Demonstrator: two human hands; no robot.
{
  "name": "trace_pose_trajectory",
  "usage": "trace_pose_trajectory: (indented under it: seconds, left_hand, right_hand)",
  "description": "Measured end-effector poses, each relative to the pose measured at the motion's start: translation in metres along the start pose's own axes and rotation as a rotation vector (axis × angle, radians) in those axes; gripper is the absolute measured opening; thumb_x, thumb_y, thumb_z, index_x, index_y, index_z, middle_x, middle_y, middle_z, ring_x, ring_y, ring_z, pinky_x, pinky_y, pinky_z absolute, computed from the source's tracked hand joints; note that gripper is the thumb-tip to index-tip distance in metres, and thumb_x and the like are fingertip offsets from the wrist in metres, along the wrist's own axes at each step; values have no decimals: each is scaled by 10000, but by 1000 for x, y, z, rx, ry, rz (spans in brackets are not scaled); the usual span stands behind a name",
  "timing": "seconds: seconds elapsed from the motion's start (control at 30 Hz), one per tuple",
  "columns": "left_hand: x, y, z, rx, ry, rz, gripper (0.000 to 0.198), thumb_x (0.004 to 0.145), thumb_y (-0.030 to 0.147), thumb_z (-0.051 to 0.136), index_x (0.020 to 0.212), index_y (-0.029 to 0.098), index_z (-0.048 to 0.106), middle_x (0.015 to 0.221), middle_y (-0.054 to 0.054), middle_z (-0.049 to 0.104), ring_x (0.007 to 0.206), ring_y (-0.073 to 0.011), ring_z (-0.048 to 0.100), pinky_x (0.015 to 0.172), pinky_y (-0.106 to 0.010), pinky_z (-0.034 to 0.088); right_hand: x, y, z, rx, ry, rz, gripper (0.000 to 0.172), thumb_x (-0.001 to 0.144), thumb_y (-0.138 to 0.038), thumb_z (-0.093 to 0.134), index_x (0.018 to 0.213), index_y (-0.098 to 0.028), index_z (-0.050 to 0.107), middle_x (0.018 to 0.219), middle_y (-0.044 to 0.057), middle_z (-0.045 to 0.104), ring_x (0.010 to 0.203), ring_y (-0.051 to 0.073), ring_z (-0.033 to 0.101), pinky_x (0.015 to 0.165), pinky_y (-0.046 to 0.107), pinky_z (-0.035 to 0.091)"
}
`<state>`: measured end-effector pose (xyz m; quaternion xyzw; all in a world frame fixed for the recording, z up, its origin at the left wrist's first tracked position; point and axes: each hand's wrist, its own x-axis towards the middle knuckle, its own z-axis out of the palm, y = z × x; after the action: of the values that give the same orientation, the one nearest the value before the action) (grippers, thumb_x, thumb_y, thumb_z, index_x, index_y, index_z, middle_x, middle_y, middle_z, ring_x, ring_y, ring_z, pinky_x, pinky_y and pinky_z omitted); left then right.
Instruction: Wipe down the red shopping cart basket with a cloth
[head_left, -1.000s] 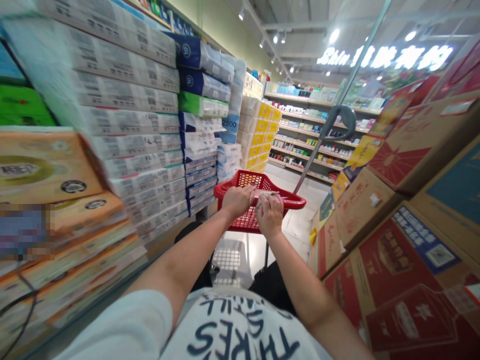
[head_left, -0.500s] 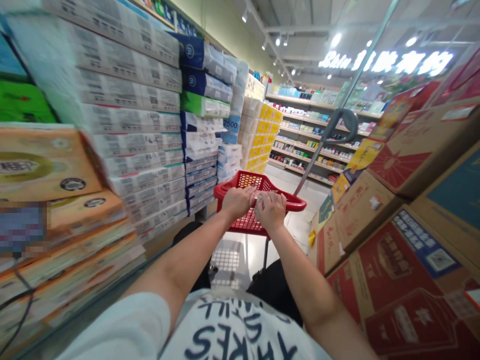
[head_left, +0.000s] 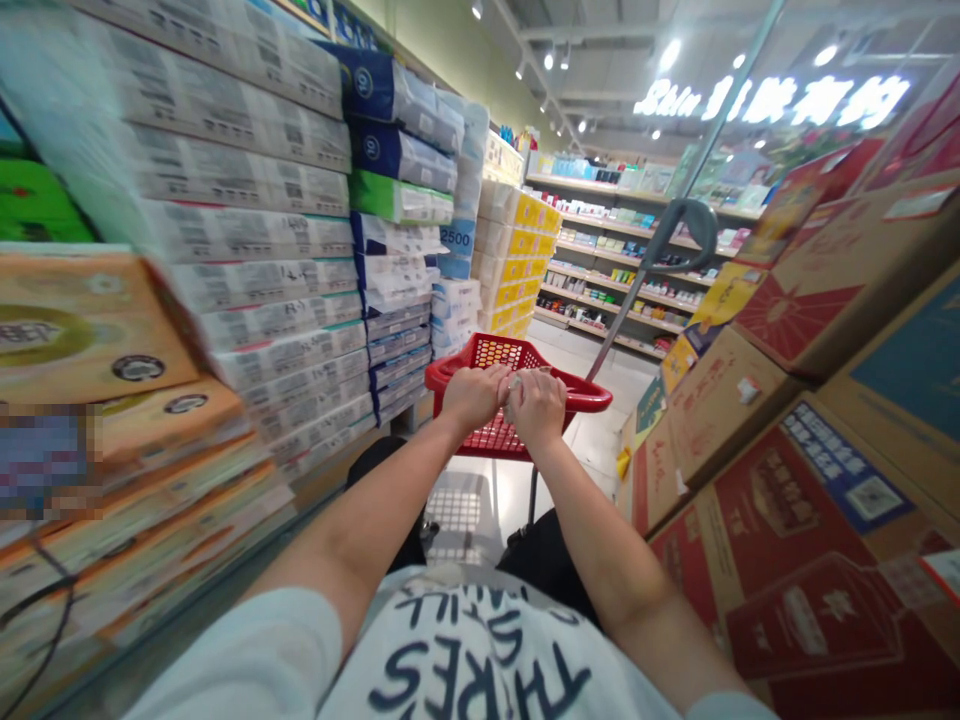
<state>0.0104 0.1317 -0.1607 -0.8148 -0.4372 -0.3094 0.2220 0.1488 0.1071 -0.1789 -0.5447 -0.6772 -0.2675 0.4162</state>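
Note:
A red plastic shopping cart basket (head_left: 551,372) stands in the aisle straight ahead of me. My left hand (head_left: 474,393) is closed over its near rim. My right hand (head_left: 537,403) grips the rim right beside it, the two hands touching. A small pale thing, perhaps a slip of paper, shows between the fingers of the right hand; I cannot make it out. The basket looks to hold nothing, though my hands hide part of its inside.
Stacked tissue and paper packs (head_left: 262,260) wall the left side close by. Red and brown cardboard cartons (head_left: 795,420) lean in on the right. A grey pole with a curved handle (head_left: 679,235) rises past the cart. Shelves of goods (head_left: 615,290) cross the far end.
The cart and I have rolled a little forward along the aisle. My hands have drawn closer together on the rim, and the pale slip is more hidden now.

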Motion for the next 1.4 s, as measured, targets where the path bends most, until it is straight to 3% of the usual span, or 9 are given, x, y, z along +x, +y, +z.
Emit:
trace_pose_trajectory:
  seconds: [0.1,0.27,0.43,0.5,0.63,0.83,1.0,1.17,1.4]
  left_hand:
    - [-1,0,1,-5,10,9,410,996,336,288,1218,181,597,1212,-75,656,953,-210,670,731,-347,471]
    - [-2,2,-1,7,22,4,398,992,336,305,1200,181,608,1185,-88,667,901,-214,676,717,-347,470]
    - [-3,3,-4,-6,12,1,397,990,329,307,1216,168,592,1200,-106,656,938,-220,670,735,-346,474]
    - [-4,3,-5,-13,9,6,396,987,329,315,1214,160,594,1198,-114,656,959,-221,667,743,-344,476]
    - [-3,3,-5,-8,6,1,413,985,339,310,1211,154,602,1200,-117,655,931,-229,671,733,-362,481]
    - [-3,4,-4,-25,-7,-6,414,983,313,301,1233,152,588,1234,-105,640,975,-238,665,748,-372,481]
    - [-3,4,-4,-30,-2,-14,423,984,319,290,1229,153,593,1235,-106,639,971,-237,667,744,-376,482]
    - [-4,3,-4,-36,-1,-8,427,986,321,281,1236,162,588,1229,-99,644,985,-230,664,753,-365,482]
    - [-3,2,-6,-24,0,-9,435,985,319,278,1234,156,595,1240,-114,636,965,-231,664,786,-381,491]
  right_hand:
    - [-6,3,1,-21,49,-77,279,878,-238,478,1115,-204,621,1114,82,626,1077,242,485,987,408,301]
    - [3,5,0,-43,-35,-15,165,868,-285,513,893,-211,659,878,57,644,885,222,523,884,384,356]
    - [-14,6,5,-45,90,-106,311,865,-233,495,1155,-205,605,1151,90,609,1139,256,461,994,428,302]
    - [-14,9,5,-61,83,-143,297,860,-239,506,1133,-212,619,1121,90,617,1123,253,472,982,424,310]
    - [-1,15,1,-59,-13,-34,191,878,-275,501,970,-215,657,913,62,647,910,214,532,903,398,345]
    - [-12,18,4,-25,47,-30,274,886,-221,459,1104,-198,623,1097,99,611,1082,241,478,965,415,309]
    - [4,23,0,-58,-22,40,185,880,-267,483,879,-197,654,841,65,627,860,221,519,869,389,349]
    - [-9,26,1,-15,85,-27,260,880,-208,448,1070,-180,623,1073,90,627,1045,229,499,956,390,326]
    - [1,35,-2,24,4,36,183,877,-233,484,946,-194,649,944,60,658,933,206,543,906,352,351]
